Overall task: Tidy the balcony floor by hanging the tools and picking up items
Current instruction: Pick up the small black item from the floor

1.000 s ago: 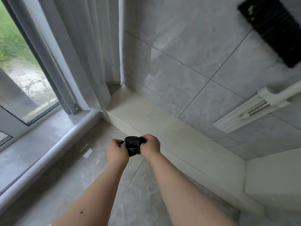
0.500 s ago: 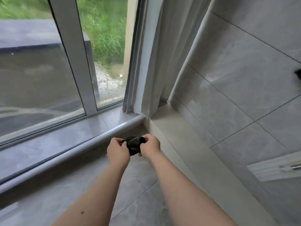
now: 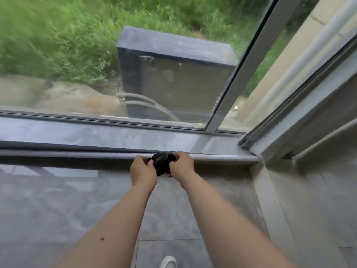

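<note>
Head view, looking down toward a window and the balcony floor (image 3: 58,206). Frame is motion-blurred, so fine detail is soft.

Both forearms reach up from the bottom edge and meet just right of centre. The left hand (image 3: 143,171) and right hand (image 3: 181,165) each grip one side of a small black object (image 3: 161,163) held between them. The fingers of each hand are curled and pressed onto it, left hand on its left side, right hand on its right. The object looks glossy and crumpled, like bunched plastic (its exact identity cannot be told at this sharpness). It is held in the air in front of the rounded grey sill edge (image 3: 77,154), which crosses the frame horizontally at centre height; whether it touches that edge cannot be told.

The floor is grey tile with a grout line visible at lower centre. At the bottom edge, between the forearms, the toe of a white shoe (image 3: 168,262) shows.

Above the sill, the window glass fills the upper half. A pale window frame bar (image 3: 245,64) runs diagonally from upper right down to centre right. Through the glass: a dark box-shaped unit (image 3: 173,78) at upper centre, grass (image 3: 48,35) at upper left. A grey curtain (image 3: 309,117) hangs at the right.
</note>
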### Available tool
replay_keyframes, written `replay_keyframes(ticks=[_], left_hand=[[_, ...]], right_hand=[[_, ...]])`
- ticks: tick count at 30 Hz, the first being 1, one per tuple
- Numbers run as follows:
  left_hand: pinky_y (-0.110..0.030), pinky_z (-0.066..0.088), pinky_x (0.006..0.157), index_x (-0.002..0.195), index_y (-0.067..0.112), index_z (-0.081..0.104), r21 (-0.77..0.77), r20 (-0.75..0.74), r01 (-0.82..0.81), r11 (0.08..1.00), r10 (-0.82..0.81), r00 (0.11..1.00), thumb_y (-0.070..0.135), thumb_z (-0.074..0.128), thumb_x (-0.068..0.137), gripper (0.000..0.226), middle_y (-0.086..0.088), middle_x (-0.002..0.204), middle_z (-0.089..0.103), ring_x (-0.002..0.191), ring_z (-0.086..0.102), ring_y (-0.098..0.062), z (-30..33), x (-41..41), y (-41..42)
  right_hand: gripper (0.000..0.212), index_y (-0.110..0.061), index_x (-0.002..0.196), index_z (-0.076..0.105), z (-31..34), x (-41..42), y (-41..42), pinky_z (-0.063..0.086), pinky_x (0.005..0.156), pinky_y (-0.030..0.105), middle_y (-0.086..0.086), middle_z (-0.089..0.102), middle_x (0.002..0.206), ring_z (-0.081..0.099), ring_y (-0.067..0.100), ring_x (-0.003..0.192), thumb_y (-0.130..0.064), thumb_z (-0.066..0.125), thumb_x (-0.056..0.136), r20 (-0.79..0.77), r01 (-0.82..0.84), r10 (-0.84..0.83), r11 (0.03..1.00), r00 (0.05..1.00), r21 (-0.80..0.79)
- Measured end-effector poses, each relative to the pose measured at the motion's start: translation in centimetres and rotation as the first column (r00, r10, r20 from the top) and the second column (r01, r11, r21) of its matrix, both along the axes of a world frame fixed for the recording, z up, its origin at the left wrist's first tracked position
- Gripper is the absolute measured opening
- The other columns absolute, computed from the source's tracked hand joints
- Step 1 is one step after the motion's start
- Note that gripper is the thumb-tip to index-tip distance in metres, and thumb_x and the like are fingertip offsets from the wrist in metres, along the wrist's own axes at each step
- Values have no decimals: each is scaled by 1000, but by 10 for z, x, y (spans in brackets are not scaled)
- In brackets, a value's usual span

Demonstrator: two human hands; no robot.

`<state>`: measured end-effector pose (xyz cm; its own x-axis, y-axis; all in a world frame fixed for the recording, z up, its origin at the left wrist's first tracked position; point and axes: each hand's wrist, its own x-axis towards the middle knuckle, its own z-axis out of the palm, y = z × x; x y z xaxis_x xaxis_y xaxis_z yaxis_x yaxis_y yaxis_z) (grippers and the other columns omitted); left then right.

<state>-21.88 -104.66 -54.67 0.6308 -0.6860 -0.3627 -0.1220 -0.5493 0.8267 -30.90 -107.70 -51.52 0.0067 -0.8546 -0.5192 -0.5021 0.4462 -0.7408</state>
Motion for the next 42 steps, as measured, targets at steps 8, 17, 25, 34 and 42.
replay_keyframes(ticks=[8, 17, 25, 34, 42], left_hand=[[-29, 44, 78, 102, 3, 58, 20, -3, -345, 938, 345, 938, 9, 52, 92, 13, -15, 107, 65, 88, 57, -25, -3, 136, 64], [-25, 43, 75, 99, 1, 64, 41, -11, -648, 760, 649, 761, 9, 58, 89, 15, -15, 106, 68, 88, 60, -23, -15, 244, 156], [-24, 40, 71, 98, 1, 65, 22, 9, -852, 523, 852, 523, 12, 60, 88, 15, -13, 104, 69, 94, 63, -27, -23, 318, 266], [-25, 38, 70, 96, 2, 64, 16, 29, -946, 323, 946, 323, 12, 61, 87, 14, -14, 103, 69, 93, 63, -29, -20, 396, 435], [-25, 37, 68, 95, 1, 63, -11, 27, -985, 170, 985, 169, 11, 60, 88, 13, -13, 101, 69, 77, 52, -19, -15, 448, 602]], right_hand=[[37, -5, 115, 60, -2, 150, 38, 56, 88, 46, 17, 60, 109, 63, 39, 104, 7, 43, 85, 11, -294, 294, 956, 956, -3], [29, -13, 93, 60, -6, 279, 114, 51, 72, 36, 13, 63, 96, 64, 31, 88, 6, 41, 83, -4, -559, 559, 828, 829, -42], [32, -7, 105, 63, -13, 374, 219, 44, 67, 30, 18, 66, 95, 56, 25, 78, 4, 44, 82, -39, -739, 738, 673, 673, -29], [27, -13, 88, 57, -11, 467, 385, 44, 62, 29, 14, 64, 88, 57, 26, 76, 6, 41, 78, -19, -869, 868, 495, 495, -30], [23, -7, 104, 64, -9, 535, 544, 43, 59, 26, 11, 64, 86, 59, 26, 78, -5, 51, 85, -12, -948, 950, 311, 312, -70]])
